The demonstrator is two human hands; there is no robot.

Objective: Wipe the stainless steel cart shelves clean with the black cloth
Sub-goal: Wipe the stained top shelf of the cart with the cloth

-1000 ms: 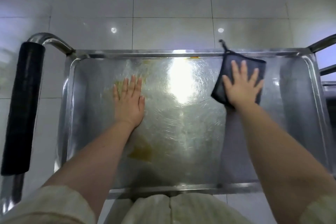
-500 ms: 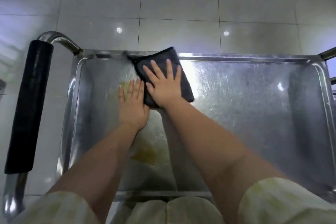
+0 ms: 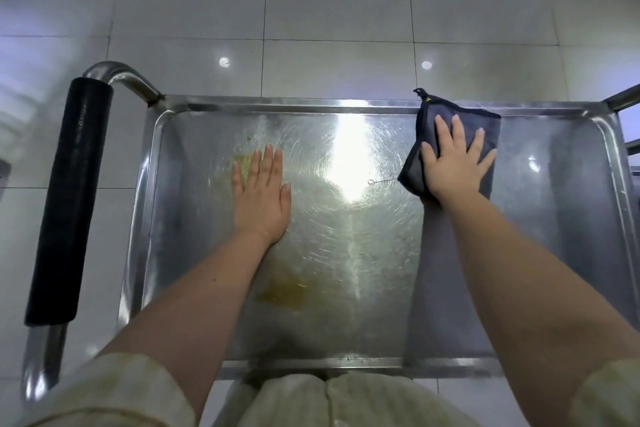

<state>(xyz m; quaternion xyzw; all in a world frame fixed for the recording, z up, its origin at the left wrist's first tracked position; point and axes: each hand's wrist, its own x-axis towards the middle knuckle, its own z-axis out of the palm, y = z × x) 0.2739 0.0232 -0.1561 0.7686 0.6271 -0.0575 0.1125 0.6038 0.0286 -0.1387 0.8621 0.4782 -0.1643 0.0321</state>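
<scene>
My right hand (image 3: 453, 163) lies flat, fingers spread, pressing the black cloth (image 3: 414, 173) onto the cart's top shelf (image 3: 554, 218). The cloth is right of centre and against the far rim (image 3: 311, 110), with its hanging loop lapping over that rim. Bare steel runs from the cloth to the raised right edge and back toward me. My left hand (image 3: 261, 198) rests flat and open on the left half, and a brownish stain (image 3: 284, 291) sits nearer the front edge. The black push handle (image 3: 69, 198) runs along the left end. Half a second ago the cloth was near the far left corner, touching my left hand. It has since swept right, while that hand stayed put. A small yellow mark (image 3: 428, 99) shows by the loop, perhaps a tag, too small to read.
</scene>
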